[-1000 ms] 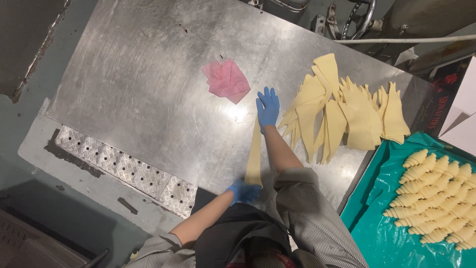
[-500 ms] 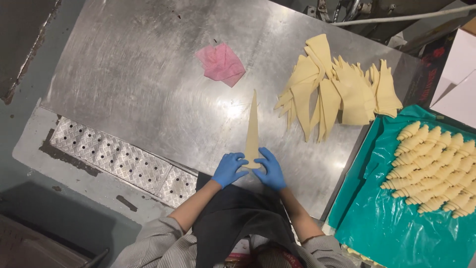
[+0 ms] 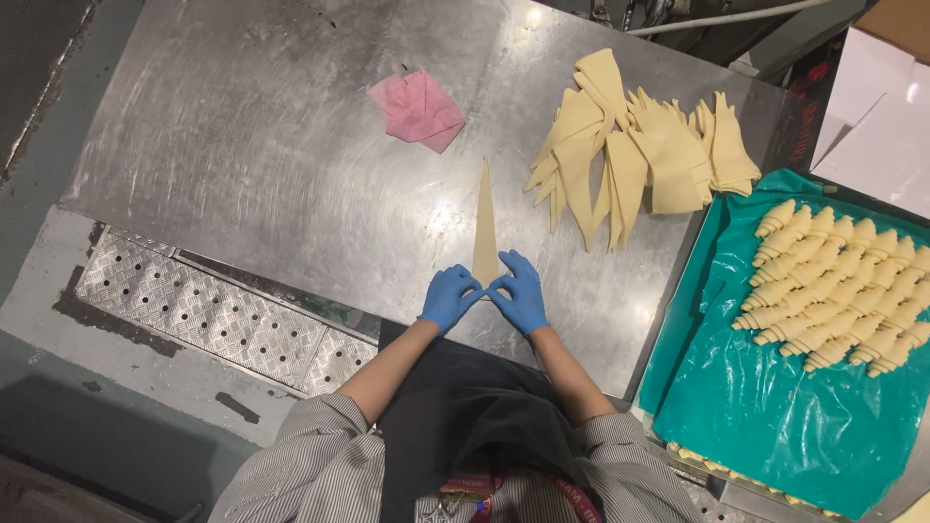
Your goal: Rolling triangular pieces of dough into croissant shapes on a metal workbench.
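My left hand and my right hand, both in blue gloves, sit side by side at the near edge of the steel desk, fingertips nearly meeting over the wide base of a long dough triangle. The fingers are curled down onto that base and pressing on it rather than closed around it; neither hand lifts anything. The triangle's long axis runs straight away from me, base under my fingers and the thin point at the far end, so it lies squarely between the two hands and neither hand is nearer than the other. Taking the triangle as my marker: beyond its tip and a little to the left lies a crumpled pink cloth, apart from the dough. To the right of the triangle, near but not touching it, is a loose heap of cut dough triangles, overlapping and fanned in several directions. Farther right still, past the desk's edge, stands a tray lined with teal sheet; in its far part lie rows of rolled croissants, packed close together, while the near part of the sheet is bare. Beyond the tray are pale cardboard boxes. To the left of the triangle, below the desk's near-left edge, a strip of metal tread plate runs along the floor.
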